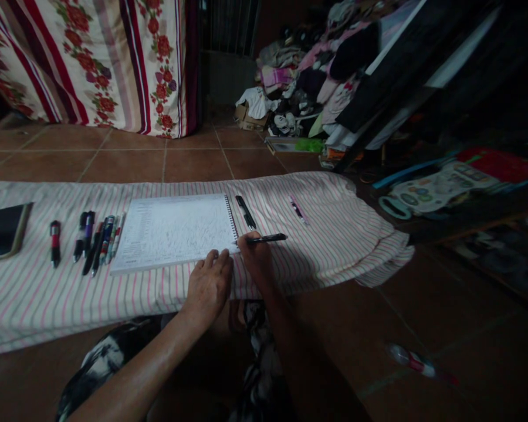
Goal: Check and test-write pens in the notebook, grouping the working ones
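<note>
A spiral notebook (176,228) lies on the striped cloth, its page covered in fine handwriting and its wire binding on the right side. My left hand (210,280) rests flat on the notebook's lower edge, fingers stretched out, holding nothing. Closed round a black pen (270,238) is my right hand (256,258), at the notebook's lower right corner. The pen's tip touches or hovers just over the page; I cannot tell which. Just right of the binding lies another dark pen (245,212). Further right is a slim pink and black item (298,211).
Several pens (97,241) and a red and black pen (55,243) lie left of the notebook. A phone or tablet (2,231) is at the far left of the striped cloth (334,246). A plastic bottle (411,360) lies on the tiled floor; piled clothes (308,76) stand behind.
</note>
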Motion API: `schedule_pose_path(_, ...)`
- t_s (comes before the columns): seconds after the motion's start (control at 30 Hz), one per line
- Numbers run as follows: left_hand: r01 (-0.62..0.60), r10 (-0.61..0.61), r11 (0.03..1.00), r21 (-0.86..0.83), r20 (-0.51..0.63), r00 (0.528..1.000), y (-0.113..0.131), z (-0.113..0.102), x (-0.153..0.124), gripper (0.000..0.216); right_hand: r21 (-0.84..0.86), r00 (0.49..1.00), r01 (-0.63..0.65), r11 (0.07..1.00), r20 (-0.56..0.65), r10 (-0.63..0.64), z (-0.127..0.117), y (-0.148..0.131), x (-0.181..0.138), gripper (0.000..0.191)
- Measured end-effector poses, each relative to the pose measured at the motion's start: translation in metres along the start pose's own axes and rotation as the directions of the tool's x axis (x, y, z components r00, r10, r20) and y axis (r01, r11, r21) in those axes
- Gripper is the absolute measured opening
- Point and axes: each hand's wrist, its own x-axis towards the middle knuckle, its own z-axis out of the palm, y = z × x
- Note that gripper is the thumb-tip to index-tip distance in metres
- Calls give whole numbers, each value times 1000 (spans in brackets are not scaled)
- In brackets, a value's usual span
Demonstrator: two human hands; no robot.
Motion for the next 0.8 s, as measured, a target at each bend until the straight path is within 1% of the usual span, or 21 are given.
schedule_pose_path(0.23,9,-9,1000,-6,33,999,2,-5,1,29,-3,999,32,999,38,-32,2,-1,0,16)
schedule_pose_path(0.43,3,-3,1000,-16,14,1000,1,-2,0,30,-10,996,68,998,64,-67,3,-1,-1,16)
schedule_pose_path(0.6,6,-6,1000,-26,0,1000,1,-1,1,30,-44,995,67,997,70,-64,5,-2,0,15)
schedule_pose_path(0.8,5,-5,1000,-19,2,1000,0,2,0,28,-33,992,110,993,71,-108,7,1,2,14)
